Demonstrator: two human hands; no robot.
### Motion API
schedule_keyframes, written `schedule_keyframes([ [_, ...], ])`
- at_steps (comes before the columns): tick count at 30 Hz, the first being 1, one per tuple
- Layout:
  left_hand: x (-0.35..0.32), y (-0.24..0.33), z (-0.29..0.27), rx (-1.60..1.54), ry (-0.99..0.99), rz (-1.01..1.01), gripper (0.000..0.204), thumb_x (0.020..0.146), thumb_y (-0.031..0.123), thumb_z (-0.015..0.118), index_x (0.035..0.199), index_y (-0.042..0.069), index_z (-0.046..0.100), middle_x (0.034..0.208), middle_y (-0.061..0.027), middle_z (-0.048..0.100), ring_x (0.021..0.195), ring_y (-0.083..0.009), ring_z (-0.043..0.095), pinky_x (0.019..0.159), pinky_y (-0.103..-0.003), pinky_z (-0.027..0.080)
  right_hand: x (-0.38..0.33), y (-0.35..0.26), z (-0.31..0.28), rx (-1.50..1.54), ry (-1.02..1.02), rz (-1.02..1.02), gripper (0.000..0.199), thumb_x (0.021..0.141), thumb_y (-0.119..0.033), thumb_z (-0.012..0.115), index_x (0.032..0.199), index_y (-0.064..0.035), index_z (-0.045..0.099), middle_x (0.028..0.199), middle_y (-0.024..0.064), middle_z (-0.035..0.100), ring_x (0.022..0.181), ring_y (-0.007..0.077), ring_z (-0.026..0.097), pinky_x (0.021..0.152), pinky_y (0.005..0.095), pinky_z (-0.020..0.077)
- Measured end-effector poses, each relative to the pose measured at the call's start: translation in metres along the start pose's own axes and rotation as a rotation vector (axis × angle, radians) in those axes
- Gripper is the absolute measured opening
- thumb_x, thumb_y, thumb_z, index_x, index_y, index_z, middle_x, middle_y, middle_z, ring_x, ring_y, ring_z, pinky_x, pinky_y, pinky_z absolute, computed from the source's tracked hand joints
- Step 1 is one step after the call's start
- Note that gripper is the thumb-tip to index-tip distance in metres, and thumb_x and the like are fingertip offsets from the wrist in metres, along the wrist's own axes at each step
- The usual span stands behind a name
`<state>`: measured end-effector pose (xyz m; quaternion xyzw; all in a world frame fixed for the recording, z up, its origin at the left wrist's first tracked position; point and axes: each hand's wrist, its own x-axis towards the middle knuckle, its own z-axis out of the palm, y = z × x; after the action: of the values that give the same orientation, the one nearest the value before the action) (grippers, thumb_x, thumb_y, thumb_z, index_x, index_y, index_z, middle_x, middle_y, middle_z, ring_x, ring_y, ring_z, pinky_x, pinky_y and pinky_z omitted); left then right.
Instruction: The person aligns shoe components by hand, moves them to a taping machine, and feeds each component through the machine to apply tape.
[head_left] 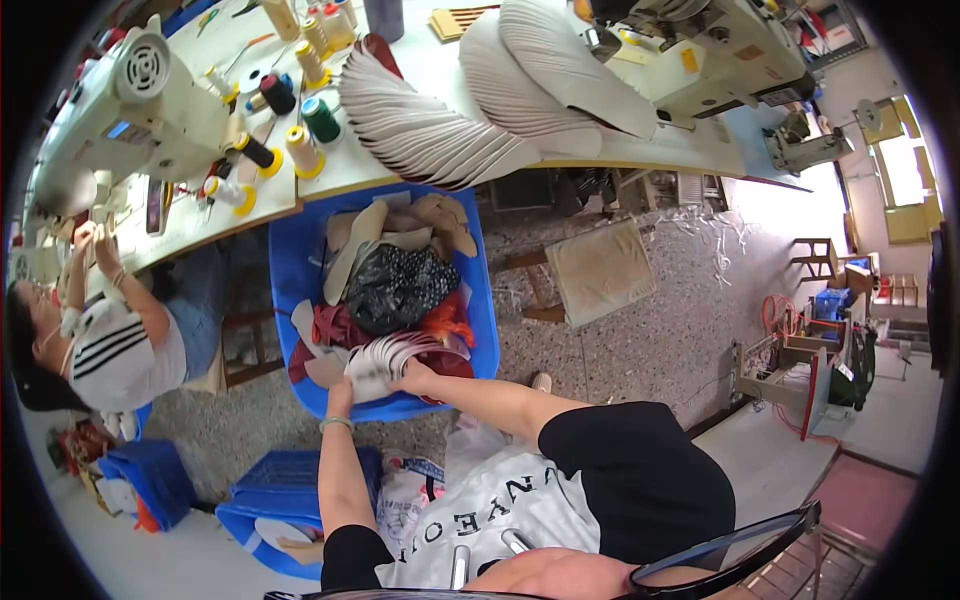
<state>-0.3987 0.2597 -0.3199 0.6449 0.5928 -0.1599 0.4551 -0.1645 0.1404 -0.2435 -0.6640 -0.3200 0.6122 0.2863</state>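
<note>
Both hands close on a fanned stack of pale, thin pieces (372,368) above the near side of a blue tub (488,310) in a sewing workshop. The left hand (341,396) grips the stack's left end, while the right hand (412,377), fingers curled, holds its right side; neither grip looks more than slightly parted, with the pieces filling it. Most fingertips are hidden against the stack, small and hard to make out, and whether the stack rests on the tub's contents cannot be told. Inside the tub, a black plastic bag (395,290) covers part of the pale scraps (357,245) and red cloth (335,326). Eyeglasses (730,548), well below and right of the tub, are cut off by the lower edge. The left forearm, a thin band (338,423) at its wrist, reaches almost straight up to the tub's near side; the right forearm slants in from the tub's lower right, its hand turned left to face the other across the stack. Beyond the tub stands a worktable (690,150) with larger fans of pale pieces (555,85); to the tub's left, a co-worker (125,350) sits at a sewing machine (145,105).
</note>
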Motion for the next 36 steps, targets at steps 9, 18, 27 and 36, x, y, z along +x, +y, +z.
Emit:
schedule_keyframes([
  [9,-0.008,0.075,0.031,0.089,0.552,-0.046,0.054,0.082,0.017,0.06,0.132,0.0,0.046,0.124,-0.0277,0.05,0.119,-0.0444,0.043,0.101,-0.05,0.033,-0.026,0.001,-0.12,-0.173,0.16,-0.109,0.042,0.074,-0.03,0.075,0.103,-0.0035,0.059,0.088,0.0124,0.066,0.085,0.0251,0.065,0.078,0.0366,0.0508],
  [18,-0.091,0.234,0.09,-0.562,0.615,0.281,0.054,0.087,0.009,0.062,0.134,-0.003,0.038,0.122,-0.015,0.049,0.108,-0.0218,0.052,0.093,-0.033,0.042,-0.082,-0.175,-0.498,-1.077,0.945,-0.6,0.105,0.062,-0.033,0.083,0.141,0.0045,0.023,0.147,0.0228,0.026,0.136,0.0392,0.025,0.112,0.0446,0.0263],
  [27,-0.129,0.5,0.159,-1.18,0.007,0.416,0.041,0.096,0.025,0.055,0.13,0.004,0.047,0.109,-0.0068,0.061,0.09,-0.0129,0.062,0.075,-0.025,0.05,-0.019,-0.216,-0.582,-1.167,0.568,-0.398,0.134,0.05,-0.046,0.088,0.144,0.0087,0.01,0.15,0.0309,0.012,0.141,0.0408,0.014,0.116,0.0403,0.0196],
  [36,-0.053,0.696,0.139,-1.391,-0.201,0.43,0.042,0.097,0.038,0.051,0.122,0.004,0.051,0.108,-0.0059,0.058,0.105,-0.0165,0.055,0.082,-0.033,0.046,0.032,-0.261,-0.609,-0.478,1.05,-0.41,0.061,0.087,-0.048,0.055,0.126,-0.0017,0.05,0.133,0.0252,0.047,0.124,0.0403,0.043,0.104,0.0433,0.0357],
])
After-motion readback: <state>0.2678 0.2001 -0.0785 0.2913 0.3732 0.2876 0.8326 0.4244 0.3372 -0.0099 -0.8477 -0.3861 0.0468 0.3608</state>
